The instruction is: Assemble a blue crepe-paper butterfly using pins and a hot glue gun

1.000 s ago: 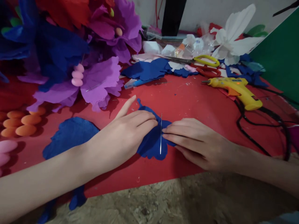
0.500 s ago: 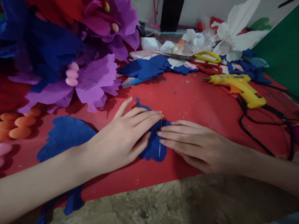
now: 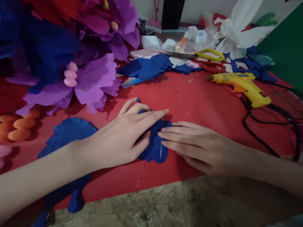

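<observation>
A blue petal cut-out [image 3: 153, 148] with a wavy edge lies flat on the red table surface, partly under both hands. Along it runs a thin silvery wire [image 3: 161, 153], roughly upright in the view. My left hand [image 3: 133, 130] rests on the petal's left part, fingers stretched out, the index fingertip by the wire's far end. From the right, my right hand [image 3: 195, 143] lies with straight fingers, their tips pressing on the wire's middle. Under my left forearm is a larger blue piece [image 3: 67, 132], partly hidden.
A yellow glue gun [image 3: 243, 85] with a black cord lies at the right. Scissors [image 3: 210, 56] rest on blue and white scraps at the back. Large purple flowers [image 3: 97, 82] stand at the left, near orange egg-shaped pieces [image 3: 21, 129]. The table's front edge borders a stone-like floor.
My left index finger has stretched forward a little past the wire's far end, and the other left fingers have shifted forward. My right hand stays on the wire.
</observation>
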Demonstrator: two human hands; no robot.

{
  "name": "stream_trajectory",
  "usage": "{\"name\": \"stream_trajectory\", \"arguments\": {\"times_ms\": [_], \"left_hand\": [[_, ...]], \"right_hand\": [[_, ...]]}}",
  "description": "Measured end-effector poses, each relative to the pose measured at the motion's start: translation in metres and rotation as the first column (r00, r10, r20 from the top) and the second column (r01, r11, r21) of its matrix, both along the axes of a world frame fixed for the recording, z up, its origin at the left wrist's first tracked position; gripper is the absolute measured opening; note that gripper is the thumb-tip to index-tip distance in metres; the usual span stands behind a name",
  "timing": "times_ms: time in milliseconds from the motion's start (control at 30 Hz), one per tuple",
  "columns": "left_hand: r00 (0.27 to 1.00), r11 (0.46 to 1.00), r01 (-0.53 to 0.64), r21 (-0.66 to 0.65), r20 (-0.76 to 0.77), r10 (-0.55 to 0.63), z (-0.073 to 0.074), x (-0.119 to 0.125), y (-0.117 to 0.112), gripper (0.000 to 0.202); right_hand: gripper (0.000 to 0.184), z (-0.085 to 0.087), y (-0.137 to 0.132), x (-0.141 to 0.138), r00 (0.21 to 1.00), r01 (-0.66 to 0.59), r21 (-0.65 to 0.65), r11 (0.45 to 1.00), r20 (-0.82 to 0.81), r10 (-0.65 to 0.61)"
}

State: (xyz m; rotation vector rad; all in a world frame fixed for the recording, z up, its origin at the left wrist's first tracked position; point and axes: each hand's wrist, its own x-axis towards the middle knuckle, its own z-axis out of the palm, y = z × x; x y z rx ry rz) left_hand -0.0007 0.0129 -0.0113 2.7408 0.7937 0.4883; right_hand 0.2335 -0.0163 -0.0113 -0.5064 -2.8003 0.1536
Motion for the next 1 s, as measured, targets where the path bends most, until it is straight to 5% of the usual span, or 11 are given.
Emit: {"name": "stream_trajectory", "arguments": {"times_ms": [1000], "left_hand": [[0.999,0.998,-0.031,-0.055,-0.009,0.030,0.0026,-0.0008,-0.0036,0.043]], "right_hand": [[0.031,-0.0020,-0.0016,-0.0016,0.998,0.005,0.044,0.999,-0.059,-0.002]]}}
